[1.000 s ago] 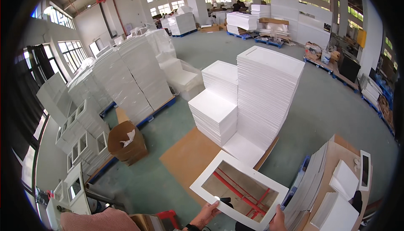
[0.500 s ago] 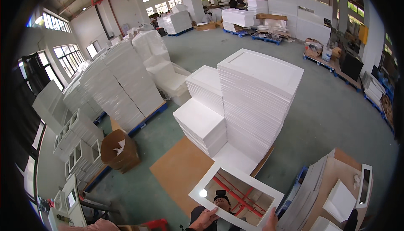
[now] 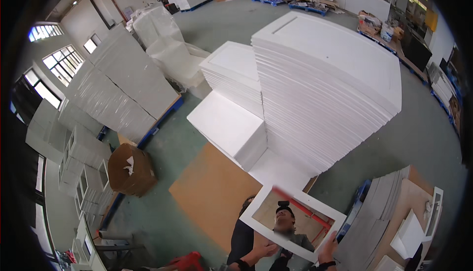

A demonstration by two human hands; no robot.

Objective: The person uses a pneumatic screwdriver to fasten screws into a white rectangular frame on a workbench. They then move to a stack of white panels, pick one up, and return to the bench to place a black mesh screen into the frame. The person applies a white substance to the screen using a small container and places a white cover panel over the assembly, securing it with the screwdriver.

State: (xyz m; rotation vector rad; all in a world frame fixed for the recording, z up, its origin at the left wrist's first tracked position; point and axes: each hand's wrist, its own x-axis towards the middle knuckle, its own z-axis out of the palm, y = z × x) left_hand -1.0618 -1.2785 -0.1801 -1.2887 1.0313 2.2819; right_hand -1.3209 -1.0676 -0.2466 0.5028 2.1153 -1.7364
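A white-framed mirror panel (image 3: 295, 252) is held tilted at the lower middle, in front of the white panel stack. Its glass reflects red pipes and the head-worn gear. My right hand (image 3: 327, 252) grips its right end, with the thumb along the frame. At the lower front edge, my left hand (image 3: 262, 252) has curled fingers against the frame, some of them hidden. Just beyond stands the tall stack of white panels (image 3: 315, 88), with lower stacks (image 3: 229, 123) on its left side. A bare white panel (image 3: 283, 170) lies low at its foot.
A brown board (image 3: 212, 187) lies on the green floor left of the stack. Farther left are an open cardboard box (image 3: 132, 172) and wrapped white stacks (image 3: 123, 83) on a blue pallet. At right, grey sheets (image 3: 367, 221) lie beside a brown-topped pile with another white frame (image 3: 434, 216).
My view has tilted down and come nearer the stack, which looks larger. The mirror panel has shifted right in view. My left hand now sits lower against its front edge.
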